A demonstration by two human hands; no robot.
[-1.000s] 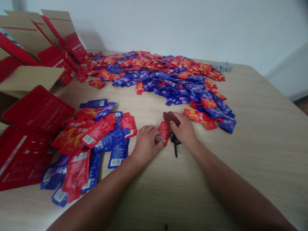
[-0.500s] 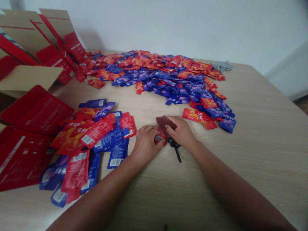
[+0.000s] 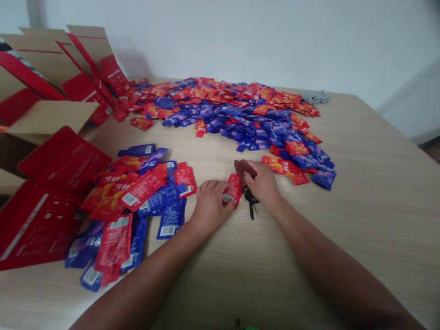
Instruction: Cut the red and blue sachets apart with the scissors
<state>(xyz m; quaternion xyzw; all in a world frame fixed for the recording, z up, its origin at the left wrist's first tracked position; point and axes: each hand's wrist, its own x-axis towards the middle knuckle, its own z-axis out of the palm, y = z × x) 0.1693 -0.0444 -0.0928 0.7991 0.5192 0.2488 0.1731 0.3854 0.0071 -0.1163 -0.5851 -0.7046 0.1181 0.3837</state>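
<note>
A red sachet [image 3: 234, 189] with a white barcode lies on the table between my hands. My left hand [image 3: 212, 201] holds down its left edge, thumb and fingers closed around it. Just right of the sachet, my right hand [image 3: 263, 183] is closed on a dark brown cloth [image 3: 243, 167]. Below those fingers a black object [image 3: 250, 198] with a thin tail sticks out; its kind is unclear and my hand partly covers it. Left of my left hand lies a loose pile of red and blue sachets [image 3: 161, 197], several with barcodes up.
A long heap of red and blue sachets [image 3: 237, 119] stretches along the back of the table [image 3: 371, 192]. Open red cardboard boxes [image 3: 65, 160] stand at the left with flaps spread. A grey cloth [image 3: 315, 97] lies at the back right, near the wall.
My right hand and the brown cloth have moved slightly right and away from me, uncovering more of the red sachet. My left hand keeps its hold. The view has shifted a little.
</note>
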